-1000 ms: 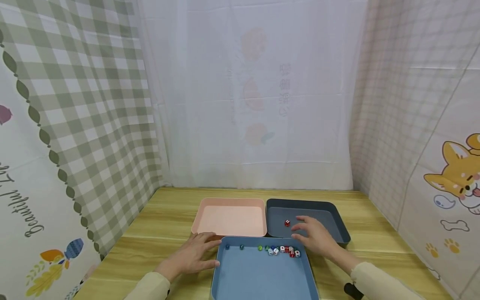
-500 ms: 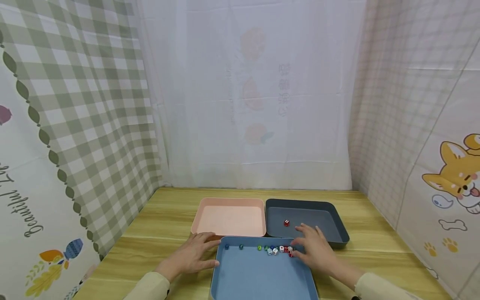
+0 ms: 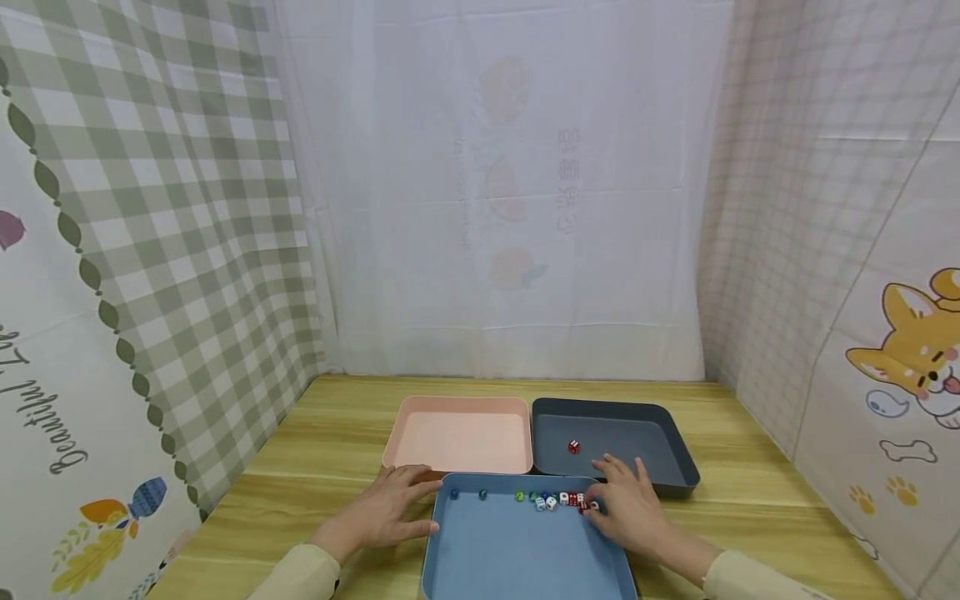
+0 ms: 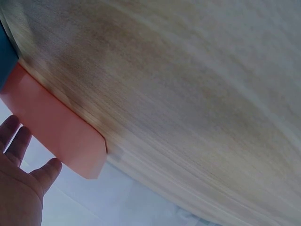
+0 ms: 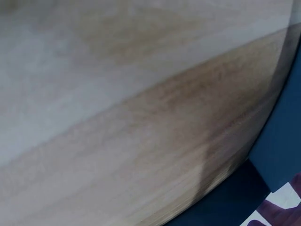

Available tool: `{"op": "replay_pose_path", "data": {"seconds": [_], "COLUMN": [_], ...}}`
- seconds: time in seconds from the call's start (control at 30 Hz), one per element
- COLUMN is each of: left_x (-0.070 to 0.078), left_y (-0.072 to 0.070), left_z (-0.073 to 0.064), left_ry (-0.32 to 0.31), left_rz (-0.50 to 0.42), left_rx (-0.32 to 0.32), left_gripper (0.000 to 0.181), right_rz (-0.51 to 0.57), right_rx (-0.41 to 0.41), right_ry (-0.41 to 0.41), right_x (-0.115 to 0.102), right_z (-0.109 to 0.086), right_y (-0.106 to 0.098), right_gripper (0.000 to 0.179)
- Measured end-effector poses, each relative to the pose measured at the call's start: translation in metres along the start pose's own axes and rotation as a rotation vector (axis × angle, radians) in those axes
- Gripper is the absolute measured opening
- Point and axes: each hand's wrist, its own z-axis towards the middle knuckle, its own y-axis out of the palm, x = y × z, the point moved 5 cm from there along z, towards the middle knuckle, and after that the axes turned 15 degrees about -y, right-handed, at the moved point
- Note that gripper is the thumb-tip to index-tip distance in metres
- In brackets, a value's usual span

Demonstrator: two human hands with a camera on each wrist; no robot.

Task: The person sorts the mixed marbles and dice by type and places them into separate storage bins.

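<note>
Head view: dice [image 3: 573, 499] inside blue tray [image 3: 525, 550], strung along its far edge; right end, near far right corner, at right hand [image 3: 630, 508]: fingertip gap narrow, pinch uncertain. Left hand [image 3: 378, 512] farther, spread, at left rim.

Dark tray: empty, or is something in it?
Not empty: in the head view, at least one red die sits inside the dark tray.

Yellow-brown wood-grain tabletop [image 3: 277, 492], fabric on three sides. Back: creased white curtain [image 3: 420, 167], faint orange fruit-like prints [image 3: 512, 268]. Left: green-and-white checked cloth [image 3: 187, 175], dark-green leaf border [image 3: 108, 315] running diagonally, black cursive lettering [image 3: 47, 421] beside it; I can read "Beautiful". Right: pale gridded white cloth [image 3: 780, 208], yellow cartoon dog [image 3: 911, 342], outlined bone [image 3: 908, 451] and yellow paw prints [image 3: 905, 493] below.
</note>
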Motion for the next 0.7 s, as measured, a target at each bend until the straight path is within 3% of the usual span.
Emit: {"op": "replay_pose_path", "data": {"seconds": [0.4, 0.7], "left_x": [0.0002, -0.0004], "left_y": [-0.0008, -0.0006], "left_z": [-0.0006, 0.0002], "left_ry": [0.028, -0.004], "left_rz": [-0.006, 0.001], "left_rx": [0.024, 0.001], "left_gripper": [0.068, 0.070], "right_rz": [0.063, 0.069], "right_rx": [-0.029, -0.061], "right_ry": [0.034, 0.057], "right_x": [-0.0007, -0.0027], "right_z": [0.0031, 0.0071], "right_y": [0.0006, 0.0024], "right_gripper": [0.012, 0.017]}}
